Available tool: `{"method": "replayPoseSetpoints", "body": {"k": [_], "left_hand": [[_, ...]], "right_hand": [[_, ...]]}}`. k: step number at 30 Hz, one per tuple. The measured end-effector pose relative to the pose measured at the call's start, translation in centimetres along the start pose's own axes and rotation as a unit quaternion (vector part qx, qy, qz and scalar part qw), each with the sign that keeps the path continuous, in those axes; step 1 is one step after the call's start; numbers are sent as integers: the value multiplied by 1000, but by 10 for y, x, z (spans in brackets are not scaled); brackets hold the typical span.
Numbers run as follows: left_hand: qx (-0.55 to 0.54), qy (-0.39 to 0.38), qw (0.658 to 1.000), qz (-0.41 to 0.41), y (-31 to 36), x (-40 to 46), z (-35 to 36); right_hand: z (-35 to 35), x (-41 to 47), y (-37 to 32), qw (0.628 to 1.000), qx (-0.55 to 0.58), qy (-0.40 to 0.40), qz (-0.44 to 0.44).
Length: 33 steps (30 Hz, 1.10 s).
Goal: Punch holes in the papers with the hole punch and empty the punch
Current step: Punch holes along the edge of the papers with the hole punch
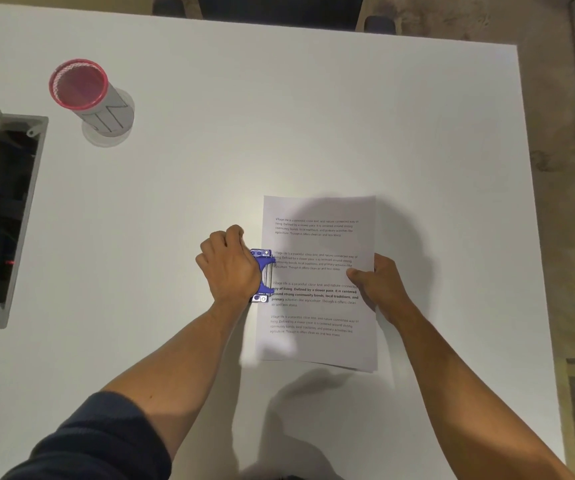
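Left hand [230, 268] presses closed on the hole punch [262, 276] at the papers' [317, 244] nine o'clock edge; right hand [379, 289] pinches their three o'clock edge.

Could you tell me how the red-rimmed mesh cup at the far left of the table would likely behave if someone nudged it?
The mesh cup looks tall for its base, so a push near the rim would probably tip it. It appears empty and thin-walled, so it is likely light and would slide easily on the smooth white table. Being round, it may roll once on its side.
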<state>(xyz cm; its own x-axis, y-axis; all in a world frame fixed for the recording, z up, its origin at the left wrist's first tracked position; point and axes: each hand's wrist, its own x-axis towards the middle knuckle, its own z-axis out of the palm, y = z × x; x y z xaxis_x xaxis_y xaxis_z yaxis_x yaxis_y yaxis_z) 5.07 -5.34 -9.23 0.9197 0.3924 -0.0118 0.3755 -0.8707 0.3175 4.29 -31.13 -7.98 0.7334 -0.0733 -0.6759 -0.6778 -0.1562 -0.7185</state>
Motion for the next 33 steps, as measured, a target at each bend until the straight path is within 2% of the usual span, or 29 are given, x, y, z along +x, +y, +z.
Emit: {"method": "replayPoseSetpoints", "body": {"k": [10, 14, 18, 21, 27, 30, 33], "left_hand": [[14, -51, 999, 7, 7, 2, -11], [-17, -93, 995, -9, 13, 0, -17], [-98, -114, 987, -52, 10, 3, -20], [-128, -128, 982, -51, 4, 5, -22], [-63, -151, 986, 17, 2, 10, -25], [-55, -157, 986, 15, 4, 9, -27], [-56, -130, 990, 13, 5, 6, -33]], "right_hand": [[1, -4, -3, 1000, 19, -4, 2], [0, -6, -6, 1000, -8, -5, -1], [-2, -7, -9, 1000, -22, -8, -5], [-5, -11, -6, 1000, -21, 1, -7], [-25, -19, -3, 999, -15, 34, -18], [-35, -28, -6, 999, -9, 49, -19], [-44, -38, -9, 998, 9, 52, -15]]}}
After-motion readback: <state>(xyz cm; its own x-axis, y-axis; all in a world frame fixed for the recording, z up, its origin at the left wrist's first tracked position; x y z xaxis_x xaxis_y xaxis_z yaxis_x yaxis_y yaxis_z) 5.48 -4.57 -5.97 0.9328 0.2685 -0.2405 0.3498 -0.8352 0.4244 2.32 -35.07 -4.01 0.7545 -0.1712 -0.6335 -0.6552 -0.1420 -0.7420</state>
